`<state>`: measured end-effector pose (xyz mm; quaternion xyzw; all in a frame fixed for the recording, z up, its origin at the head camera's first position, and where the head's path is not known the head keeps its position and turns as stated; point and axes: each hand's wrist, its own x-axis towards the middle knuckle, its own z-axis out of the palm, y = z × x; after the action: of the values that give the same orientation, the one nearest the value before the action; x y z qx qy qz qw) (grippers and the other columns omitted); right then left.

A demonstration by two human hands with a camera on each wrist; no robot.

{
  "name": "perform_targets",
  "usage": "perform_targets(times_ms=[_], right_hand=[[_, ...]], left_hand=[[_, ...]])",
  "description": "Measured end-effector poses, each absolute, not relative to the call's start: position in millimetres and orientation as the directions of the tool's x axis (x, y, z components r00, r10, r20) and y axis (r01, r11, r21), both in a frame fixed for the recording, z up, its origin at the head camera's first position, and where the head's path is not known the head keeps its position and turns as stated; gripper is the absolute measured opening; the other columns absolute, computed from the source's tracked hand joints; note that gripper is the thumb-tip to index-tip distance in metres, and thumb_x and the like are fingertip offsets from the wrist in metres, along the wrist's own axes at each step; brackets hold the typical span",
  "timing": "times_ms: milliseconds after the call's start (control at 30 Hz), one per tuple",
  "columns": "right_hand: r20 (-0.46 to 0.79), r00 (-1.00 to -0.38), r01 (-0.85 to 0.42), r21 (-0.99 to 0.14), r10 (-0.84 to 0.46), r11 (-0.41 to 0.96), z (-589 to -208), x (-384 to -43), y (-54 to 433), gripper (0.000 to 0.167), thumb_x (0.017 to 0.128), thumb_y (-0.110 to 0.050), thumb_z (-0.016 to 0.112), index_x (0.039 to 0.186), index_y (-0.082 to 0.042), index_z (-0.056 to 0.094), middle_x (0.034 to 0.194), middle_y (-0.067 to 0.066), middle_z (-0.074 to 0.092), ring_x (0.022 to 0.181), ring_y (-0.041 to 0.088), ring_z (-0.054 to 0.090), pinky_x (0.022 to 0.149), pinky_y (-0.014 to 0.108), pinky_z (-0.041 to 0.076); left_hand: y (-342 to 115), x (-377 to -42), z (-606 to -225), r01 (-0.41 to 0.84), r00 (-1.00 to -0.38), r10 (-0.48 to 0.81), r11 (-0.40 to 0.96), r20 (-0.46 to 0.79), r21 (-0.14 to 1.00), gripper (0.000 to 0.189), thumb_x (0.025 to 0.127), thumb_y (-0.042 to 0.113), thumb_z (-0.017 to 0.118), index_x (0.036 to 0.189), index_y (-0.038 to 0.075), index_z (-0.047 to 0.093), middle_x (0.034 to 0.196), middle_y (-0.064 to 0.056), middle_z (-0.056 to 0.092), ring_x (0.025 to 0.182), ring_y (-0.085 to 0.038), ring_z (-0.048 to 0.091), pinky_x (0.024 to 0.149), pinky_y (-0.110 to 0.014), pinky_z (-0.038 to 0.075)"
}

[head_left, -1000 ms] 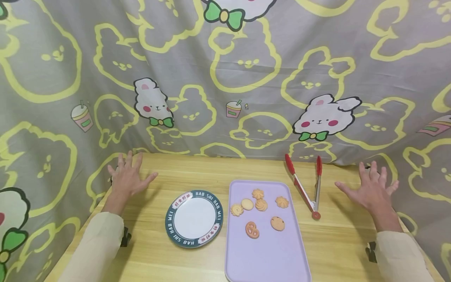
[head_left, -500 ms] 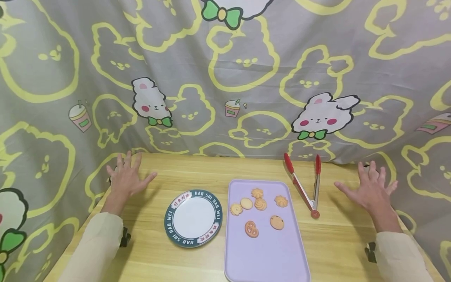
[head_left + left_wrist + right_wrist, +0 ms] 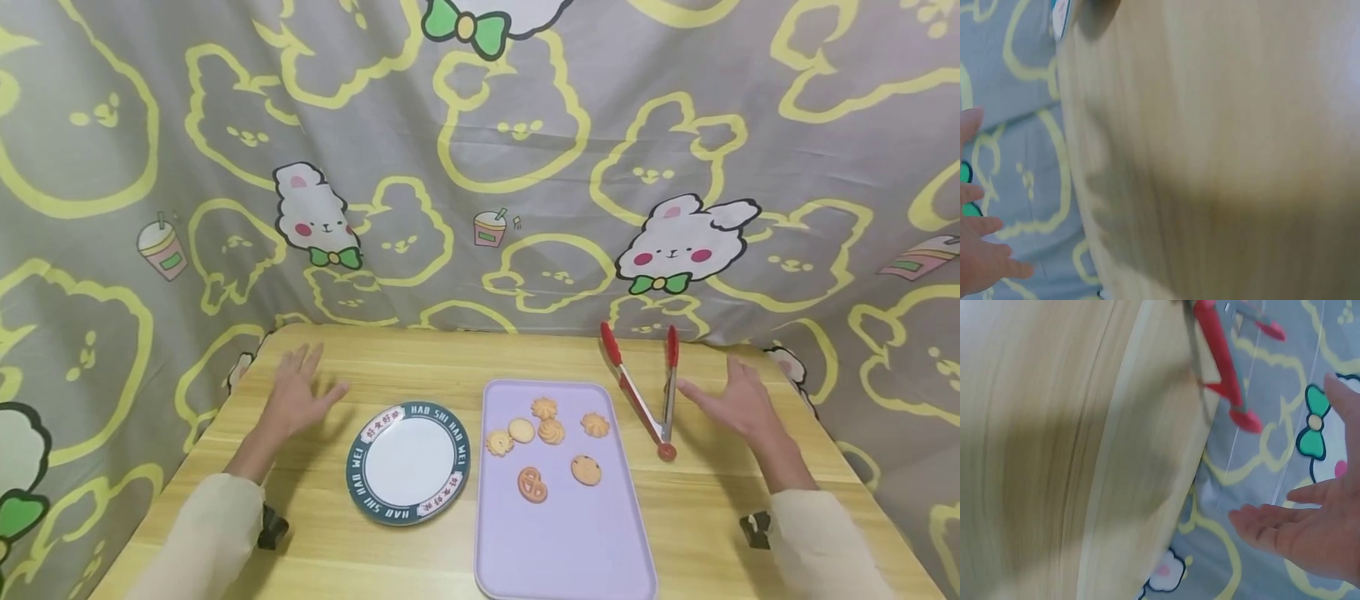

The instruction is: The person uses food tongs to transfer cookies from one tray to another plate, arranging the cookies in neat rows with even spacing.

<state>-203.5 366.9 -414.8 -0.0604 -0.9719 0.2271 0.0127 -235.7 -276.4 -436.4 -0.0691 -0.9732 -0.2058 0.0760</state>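
Well, my left hand (image 3: pixel 296 398) and right hand (image 3: pixel 733 398) are empty, thumbs apart from fingers; the splayed tongs (image 3: pixel 640 401) lie by the counter's (image 3: pixel 390 350) far edge, towards its right corner, so I'd best squeeze both sides evenly.

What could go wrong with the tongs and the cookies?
The right hand is close to the open tongs, so it might bump them. The tongs reach near the far edge of the table, so a push could send them over. Some cookies sit bunched on the purple tray, so grabbing one might nudge another.
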Motion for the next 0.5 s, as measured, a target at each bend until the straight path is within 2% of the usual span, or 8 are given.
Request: perform_targets(times_ms=[100, 267, 333, 400, 500], right_hand=[[-0.073, -0.988, 0.155, -0.442, 0.137, 0.884, -416, -209, 355, 0.115, 0.084, -0.068, 0.049, 0.139, 0.024, 0.007, 0.136, 0.051, 0.016, 0.123, 0.064, 0.022, 0.099, 0.072, 0.027], [-0.157, -0.978, 0.193, -0.414, 0.139, 0.890, -423, -216, 336, 0.119, 0.081, -0.074, 0.045, 0.135, 0.027, 0.015, 0.132, 0.051, 0.023, 0.119, 0.061, 0.030, 0.099, 0.068, 0.033], [-0.161, -0.978, 0.188, -0.404, 0.133, 0.895, -427, -218, 327, 0.115, 0.081, -0.075, 0.045, 0.130, 0.027, 0.025, 0.125, 0.049, 0.031, 0.110, 0.056, 0.040, 0.091, 0.063, 0.042], [-0.152, -0.979, 0.184, -0.390, 0.134, 0.902, -431, -218, 320, 0.110, 0.080, -0.075, 0.047, 0.122, 0.025, 0.034, 0.115, 0.043, 0.038, 0.097, 0.048, 0.047, 0.077, 0.052, 0.049], [-0.139, -0.978, 0.199, -0.380, 0.157, 0.903, -438, -219, 310, 0.104, 0.077, -0.075, 0.051, 0.115, 0.021, 0.038, 0.106, 0.034, 0.041, 0.083, 0.036, 0.047, 0.062, 0.035, 0.044]], left_hand=[[-269, -229, -439, 0.147, -0.989, 0.115, 0.872, 0.098, 0.466, 0.085, 0.090, 0.049, 0.057, 0.149, 0.000, 0.020, 0.150, -0.033, 0.019, 0.136, -0.055, 0.019, 0.106, -0.071, 0.019], [-260, -222, -445, 0.117, -0.988, 0.151, 0.805, -0.010, 0.581, 0.073, 0.091, 0.043, 0.058, 0.145, 0.002, 0.032, 0.139, -0.029, 0.043, 0.120, -0.047, 0.048, 0.095, -0.060, 0.045], [-257, -220, -447, 0.106, -0.984, 0.174, 0.768, -0.046, 0.632, 0.067, 0.091, 0.038, 0.060, 0.143, 0.001, 0.037, 0.131, -0.027, 0.052, 0.111, -0.041, 0.056, 0.086, -0.050, 0.053], [-254, -218, -448, 0.084, -0.978, 0.188, 0.737, -0.084, 0.671, 0.061, 0.091, 0.033, 0.061, 0.139, 0.000, 0.043, 0.122, -0.025, 0.058, 0.101, -0.035, 0.062, 0.078, -0.041, 0.056], [-251, -216, -450, 0.040, -0.967, 0.204, 0.707, -0.150, 0.706, 0.055, 0.089, 0.025, 0.064, 0.133, -0.003, 0.049, 0.111, -0.021, 0.063, 0.087, -0.024, 0.066, 0.068, -0.032, 0.057]])
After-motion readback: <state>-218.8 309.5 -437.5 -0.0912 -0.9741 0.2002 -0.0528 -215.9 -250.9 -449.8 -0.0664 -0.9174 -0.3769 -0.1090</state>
